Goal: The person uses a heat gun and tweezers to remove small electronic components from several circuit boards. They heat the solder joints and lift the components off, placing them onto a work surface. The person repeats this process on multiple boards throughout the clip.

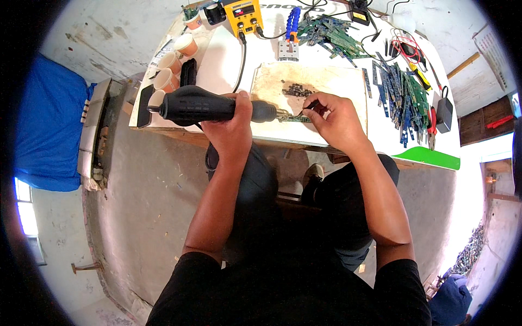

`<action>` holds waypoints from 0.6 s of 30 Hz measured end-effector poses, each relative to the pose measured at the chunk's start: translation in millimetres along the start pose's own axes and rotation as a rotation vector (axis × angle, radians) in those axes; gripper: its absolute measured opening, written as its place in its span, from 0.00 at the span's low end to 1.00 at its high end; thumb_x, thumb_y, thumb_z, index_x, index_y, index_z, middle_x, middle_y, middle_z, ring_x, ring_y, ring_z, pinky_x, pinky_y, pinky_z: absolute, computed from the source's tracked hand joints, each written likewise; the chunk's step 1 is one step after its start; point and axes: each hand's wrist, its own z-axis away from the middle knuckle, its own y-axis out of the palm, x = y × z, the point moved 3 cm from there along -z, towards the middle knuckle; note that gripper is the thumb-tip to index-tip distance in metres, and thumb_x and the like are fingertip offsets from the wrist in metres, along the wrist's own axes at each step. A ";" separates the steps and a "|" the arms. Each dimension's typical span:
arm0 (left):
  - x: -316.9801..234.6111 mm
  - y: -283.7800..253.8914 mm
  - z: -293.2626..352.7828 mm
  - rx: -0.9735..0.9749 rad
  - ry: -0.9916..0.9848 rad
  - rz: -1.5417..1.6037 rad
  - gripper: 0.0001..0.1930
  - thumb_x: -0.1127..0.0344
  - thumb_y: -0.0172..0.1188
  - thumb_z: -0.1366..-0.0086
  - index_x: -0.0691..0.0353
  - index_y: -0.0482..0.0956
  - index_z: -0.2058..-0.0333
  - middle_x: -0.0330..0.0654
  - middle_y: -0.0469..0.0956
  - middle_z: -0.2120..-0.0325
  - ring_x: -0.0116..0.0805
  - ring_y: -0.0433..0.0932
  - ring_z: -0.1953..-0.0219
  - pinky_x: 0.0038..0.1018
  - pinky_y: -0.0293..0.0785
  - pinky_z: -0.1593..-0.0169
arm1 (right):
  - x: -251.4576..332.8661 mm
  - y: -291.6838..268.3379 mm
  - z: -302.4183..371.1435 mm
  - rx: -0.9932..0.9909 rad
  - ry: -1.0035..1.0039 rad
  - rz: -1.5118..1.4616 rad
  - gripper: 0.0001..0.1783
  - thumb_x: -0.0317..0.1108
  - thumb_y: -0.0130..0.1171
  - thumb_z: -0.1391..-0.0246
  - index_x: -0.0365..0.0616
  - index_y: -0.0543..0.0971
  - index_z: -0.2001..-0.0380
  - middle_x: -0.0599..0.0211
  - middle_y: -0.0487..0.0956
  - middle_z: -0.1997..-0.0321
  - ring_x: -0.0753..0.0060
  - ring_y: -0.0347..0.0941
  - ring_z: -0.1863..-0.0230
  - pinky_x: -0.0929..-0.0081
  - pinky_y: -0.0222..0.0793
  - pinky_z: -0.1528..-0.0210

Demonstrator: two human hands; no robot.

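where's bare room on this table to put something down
Bare white tabletop shows between the tan paper cups and curved black cable; also, front right, between the rectangular tan board and the rightmost heap of long green strips. Crowded: that heap, and mid-board, where small black chips lie near the right hand.

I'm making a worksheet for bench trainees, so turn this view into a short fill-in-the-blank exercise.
1. The left hand grips a hot-air gun coloured ____, while the right hand pinches a slim dark tool.
2. The control unit at the back of the table has a casing coloured ____.
3. The paper cups stand on the table's ____ side.
4. The segmented hose is mostly coloured ____.

Missing words: black; yellow; left; blue.
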 end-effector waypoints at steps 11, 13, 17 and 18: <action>-2.8 0.2 0.5 -0.015 -0.007 -0.014 0.07 0.70 0.65 0.36 0.69 0.83 0.67 0.40 0.82 0.72 0.24 0.78 0.72 0.20 0.74 0.69 | 2.4 -1.3 0.8 -0.004 -0.029 0.014 0.08 0.24 0.67 0.47 0.41 0.82 0.63 0.57 0.80 0.75 0.67 0.76 0.75 0.70 0.73 0.67; -2.4 0.3 0.6 -0.019 0.001 0.000 0.07 0.70 0.65 0.36 0.70 0.83 0.66 0.41 0.83 0.71 0.25 0.79 0.70 0.21 0.75 0.66 | 2.3 -0.6 1.1 -0.004 -0.025 0.010 0.08 0.24 0.67 0.47 0.40 0.82 0.63 0.57 0.80 0.75 0.66 0.76 0.75 0.70 0.73 0.67; -3.1 -0.7 -0.3 -0.005 0.012 -0.005 0.07 0.70 0.66 0.36 0.70 0.83 0.66 0.42 0.83 0.70 0.25 0.80 0.69 0.21 0.76 0.63 | 0.8 -0.2 0.9 0.003 -0.019 0.014 0.08 0.24 0.67 0.48 0.41 0.82 0.63 0.57 0.80 0.74 0.66 0.77 0.74 0.69 0.73 0.67; -4.5 0.2 -0.3 -0.008 0.009 0.011 0.07 0.71 0.67 0.35 0.70 0.82 0.67 0.42 0.83 0.71 0.25 0.80 0.70 0.20 0.77 0.63 | 1.1 -0.1 0.9 0.000 -0.022 0.029 0.08 0.24 0.67 0.48 0.41 0.82 0.63 0.57 0.80 0.74 0.65 0.77 0.74 0.69 0.73 0.67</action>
